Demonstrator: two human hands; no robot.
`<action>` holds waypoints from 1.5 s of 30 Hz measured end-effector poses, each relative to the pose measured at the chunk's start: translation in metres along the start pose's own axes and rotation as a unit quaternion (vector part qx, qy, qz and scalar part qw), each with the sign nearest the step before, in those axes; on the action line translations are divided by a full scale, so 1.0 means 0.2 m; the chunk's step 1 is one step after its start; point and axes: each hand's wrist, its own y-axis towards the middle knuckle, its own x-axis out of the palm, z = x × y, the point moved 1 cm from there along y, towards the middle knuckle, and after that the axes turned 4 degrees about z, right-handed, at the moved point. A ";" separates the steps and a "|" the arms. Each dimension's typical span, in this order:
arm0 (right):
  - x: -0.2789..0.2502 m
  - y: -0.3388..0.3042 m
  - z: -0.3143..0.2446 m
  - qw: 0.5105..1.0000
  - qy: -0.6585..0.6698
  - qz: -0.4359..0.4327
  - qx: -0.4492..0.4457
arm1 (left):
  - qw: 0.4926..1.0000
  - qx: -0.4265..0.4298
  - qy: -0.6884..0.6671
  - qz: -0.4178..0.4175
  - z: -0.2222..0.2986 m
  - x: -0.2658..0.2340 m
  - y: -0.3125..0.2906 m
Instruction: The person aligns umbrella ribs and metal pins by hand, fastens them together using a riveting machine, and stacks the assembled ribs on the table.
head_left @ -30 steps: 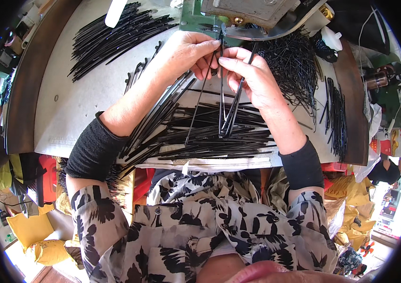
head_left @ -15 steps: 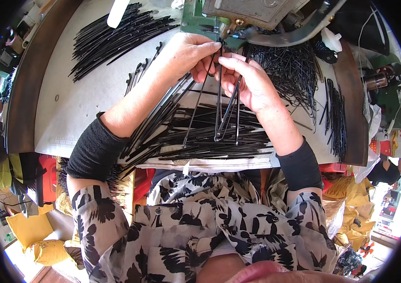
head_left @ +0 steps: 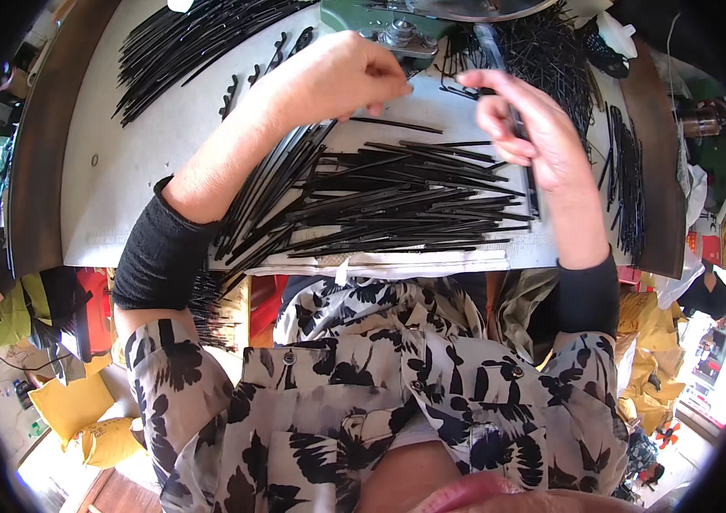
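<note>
My left hand (head_left: 354, 81) is over the table just below a machine's metal fitting (head_left: 401, 36). Its fingertips are pinched together; what they hold, if anything, is too small to make out. To the right, my right hand (head_left: 529, 128) has its index finger pointing toward the left hand and its other fingers curled around thin black rods (head_left: 532, 201). These rods hang below the palm and are partly hidden by the hand. Between my forearms lies a loose heap of thin black rods (head_left: 414, 201), all roughly lengthwise, with neither hand touching it.
The machine's green base (head_left: 341, 15) stands at the far edge. A tangled pile of black rods (head_left: 542, 51) lies beyond my right hand, and a bundle (head_left: 628, 188) at the right. Another stack (head_left: 183, 43) is far left, with short knobbed black pieces (head_left: 277, 53) near my left forearm.
My hands were together at the machine with long black rods between them. They have parted: the right has moved right with rods in it, the left stays near the machine. The view has shifted.
</note>
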 end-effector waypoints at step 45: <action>-0.02 0.12 0.02 0.958 -0.236 0.036 -0.156 | 0.965 -0.051 -0.250 -0.061 -0.05 -0.03 -0.05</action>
